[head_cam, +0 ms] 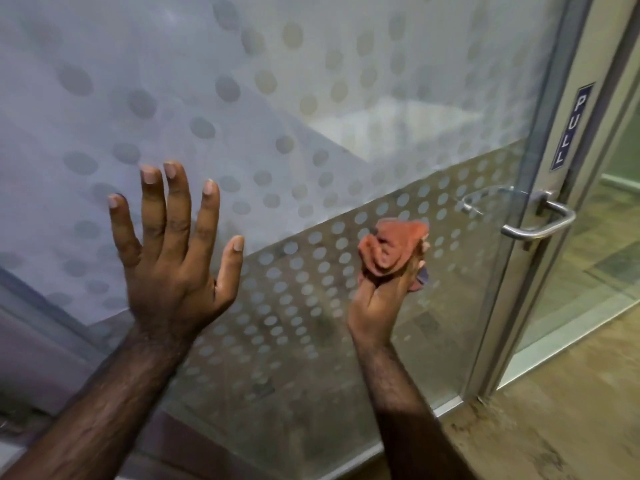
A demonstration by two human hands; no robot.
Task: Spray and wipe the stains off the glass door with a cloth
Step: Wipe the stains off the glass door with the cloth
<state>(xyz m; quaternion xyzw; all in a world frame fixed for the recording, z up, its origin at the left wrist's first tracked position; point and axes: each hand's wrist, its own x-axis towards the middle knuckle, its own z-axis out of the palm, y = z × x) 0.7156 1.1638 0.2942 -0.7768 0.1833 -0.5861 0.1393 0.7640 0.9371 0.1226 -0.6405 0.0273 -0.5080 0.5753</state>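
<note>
The glass door (311, 140) fills most of the view, its pane covered in a frosted film with rows of round dots, paler above and clearer in the band that runs diagonally across the lower half. The left hand (173, 258) is raised in front of the pane with its back to the camera, the fingers (176, 202) spread wide and pointing upward; whether the palm or fingertips actually touch the glass cannot be told. The right hand (381, 299) is held up to the right of it, lower and near the dotted band, its fingers pressed around a crumpled reddish-orange cloth (394, 247) that bulges out above the fist. The cloth sits close to the pane, though contact with the glass is not clear. Further right, a metal lever handle (540, 223) is mounted at the door's edge, and above it a narrow blue sign (571, 126) reads PULL in white letters running vertically. Beyond the door frame a brownish floor (554, 427) shows, with dark smudges near the bottom corner of the frame. Both forearms are bare and reach up from the bottom edge of the view.
</note>
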